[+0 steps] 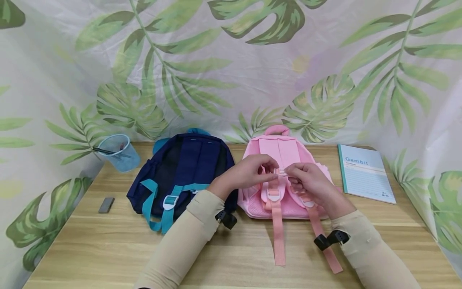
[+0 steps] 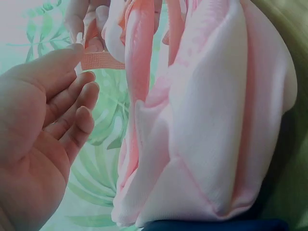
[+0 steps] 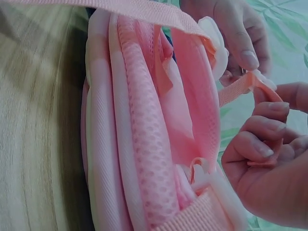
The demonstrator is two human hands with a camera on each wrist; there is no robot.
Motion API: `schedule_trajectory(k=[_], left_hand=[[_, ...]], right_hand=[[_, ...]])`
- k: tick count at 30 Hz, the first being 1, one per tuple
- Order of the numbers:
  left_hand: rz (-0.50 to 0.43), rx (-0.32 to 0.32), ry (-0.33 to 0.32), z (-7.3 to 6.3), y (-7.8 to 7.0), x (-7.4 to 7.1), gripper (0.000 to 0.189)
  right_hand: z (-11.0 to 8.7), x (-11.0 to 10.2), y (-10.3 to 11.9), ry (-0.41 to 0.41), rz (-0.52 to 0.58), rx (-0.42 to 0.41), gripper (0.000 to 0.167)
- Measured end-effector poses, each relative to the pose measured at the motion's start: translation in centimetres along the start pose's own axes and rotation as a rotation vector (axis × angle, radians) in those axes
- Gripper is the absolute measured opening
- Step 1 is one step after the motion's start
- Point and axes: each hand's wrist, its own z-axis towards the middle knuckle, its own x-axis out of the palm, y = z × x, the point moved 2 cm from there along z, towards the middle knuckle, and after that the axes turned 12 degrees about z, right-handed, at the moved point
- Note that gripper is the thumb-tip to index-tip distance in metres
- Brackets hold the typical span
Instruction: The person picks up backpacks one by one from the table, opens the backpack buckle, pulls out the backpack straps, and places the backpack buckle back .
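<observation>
A pink backpack (image 1: 267,146) lies on the table, its shoulder straps facing up. Over it, my left hand (image 1: 249,172) pinches a small white buckle (image 3: 262,79) on a coral chest strap (image 3: 235,92) between thumb and fingertip. The other fingers of that hand are loosely bent, as the left wrist view shows. Close beside it, my right hand (image 1: 312,178) grips the coral webbing at the buckle, with a short strap end tucked under its curled fingers. Two coral strap tails (image 1: 278,237) hang from white adjusters toward the table's front.
A navy backpack (image 1: 187,160) with teal straps lies to the left of the pink one. Farther left are a blue mesh pen cup (image 1: 124,158) holding pens and a grey eraser-like block (image 1: 106,205). A notebook (image 1: 366,172) lies at the right. A leaf-print curtain hangs behind.
</observation>
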Motion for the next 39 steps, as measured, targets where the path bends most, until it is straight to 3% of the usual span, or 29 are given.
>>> schedule_trajectory(k=[7,14,24,33,39], left_hand=[[-0.083,-0.027,0.012,0.0,0.6,0.3,0.023],[-0.176,-0.061,0.004,-0.2,0.9,0.5,0.024],[-0.268,-0.051,-0.017,-0.2,1.3,0.6,0.025],[-0.272,-0.049,-0.009,-0.2,1.1,0.8,0.024],[-0.222,-0.039,-0.021,-0.4,1.1,0.7,0.024]], right_hand=[[-0.3,-1.2,-0.2,0.081,-0.096,-0.016,0.026],[-0.3,-1.8,-0.3,0.046,-0.165,0.027,0.032],[0.0,-1.3,-0.4,0.037,-0.077,0.031,0.023],[0.6,-0.5,-0.5,0.056,-0.121,0.010,0.024],[0.4,-0.9,-0.4,0.045,-0.130,0.075,0.028]])
